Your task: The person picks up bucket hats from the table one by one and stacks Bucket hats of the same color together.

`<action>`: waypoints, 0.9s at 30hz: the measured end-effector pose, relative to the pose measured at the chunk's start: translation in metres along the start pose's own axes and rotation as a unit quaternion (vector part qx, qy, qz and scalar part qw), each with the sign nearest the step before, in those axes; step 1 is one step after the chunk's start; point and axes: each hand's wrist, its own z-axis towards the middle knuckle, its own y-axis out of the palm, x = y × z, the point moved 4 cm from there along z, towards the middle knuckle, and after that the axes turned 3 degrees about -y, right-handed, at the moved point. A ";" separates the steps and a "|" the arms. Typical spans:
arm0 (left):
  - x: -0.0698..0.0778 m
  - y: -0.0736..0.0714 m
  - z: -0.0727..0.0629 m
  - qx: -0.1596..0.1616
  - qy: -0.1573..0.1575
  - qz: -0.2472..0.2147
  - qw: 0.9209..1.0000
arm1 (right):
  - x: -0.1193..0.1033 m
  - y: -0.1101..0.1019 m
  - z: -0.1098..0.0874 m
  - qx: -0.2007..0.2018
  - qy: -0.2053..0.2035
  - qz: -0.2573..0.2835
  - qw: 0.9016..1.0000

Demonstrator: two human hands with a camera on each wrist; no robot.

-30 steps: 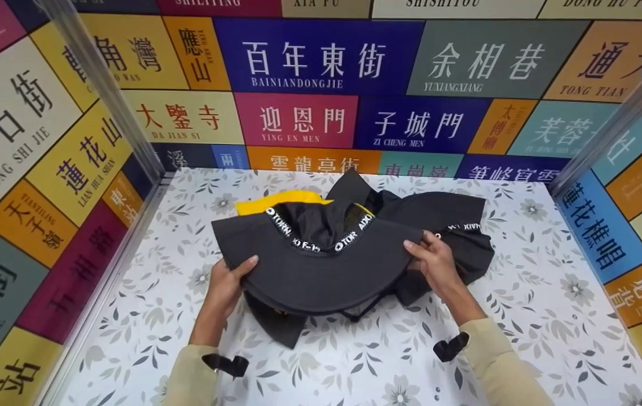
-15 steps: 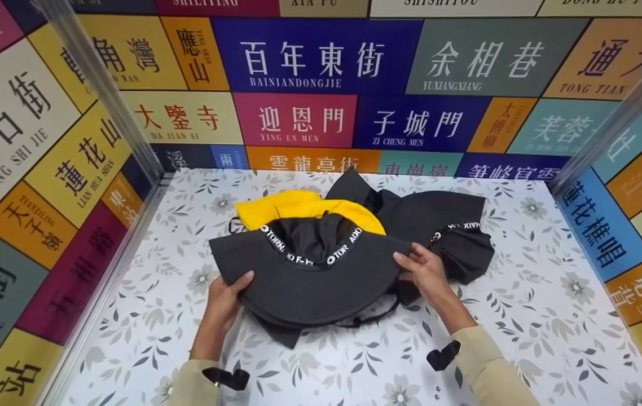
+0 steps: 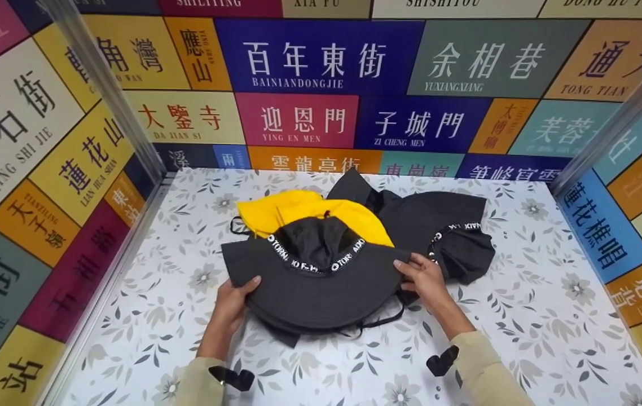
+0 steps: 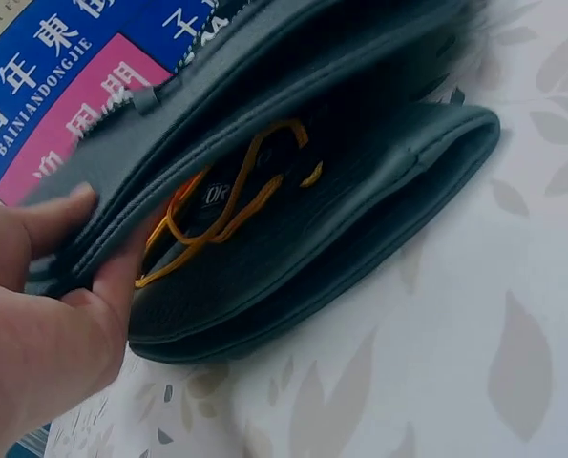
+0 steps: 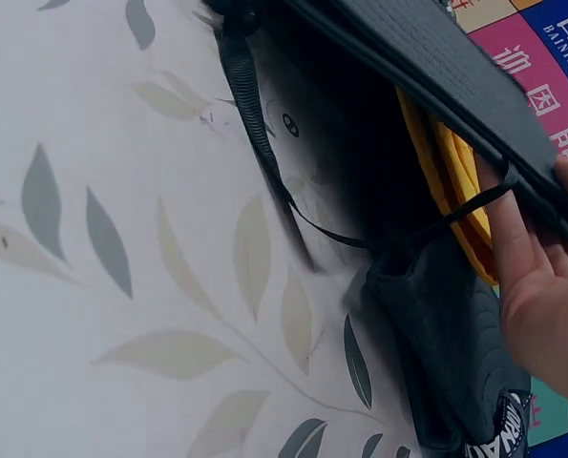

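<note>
A black wide-brimmed hat [image 3: 321, 301] with a white-lettered inner band is held up by its brim, one hand on each side. My left hand [image 3: 231, 304] pinches the brim's left edge, thumb on top and fingers below. At the opposite edge, my right hand [image 3: 423, 280] grips the brim the same way. A thin black cord [image 5: 336, 234] hangs from the hat by the right fingers. Below the held brim, the left wrist view shows another black brim [image 4: 360, 248] and a looped orange-yellow cord [image 4: 236, 229].
Just behind the held hat lies a yellow hat [image 3: 293, 203]. More black headwear [image 3: 434, 214] is heaped at the back right, with a lettered band showing. All of it is on a floral white table [image 3: 524, 316], enclosed by walls of coloured sign panels [image 3: 321, 56].
Both hands have brought the black hat down and toward me, then slightly right in the last half second. More of the yellow hat behind it shows now.
</note>
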 end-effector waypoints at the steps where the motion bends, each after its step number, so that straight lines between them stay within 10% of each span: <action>1: -0.001 0.001 0.000 -0.003 -0.003 0.002 1.000 | 0.001 -0.001 0.000 0.001 0.005 -0.006 1.000; 27: 0.002 -0.007 -0.001 -0.001 0.021 -0.028 0.999 | -0.003 -0.020 -0.004 0.013 -0.025 -0.084 0.996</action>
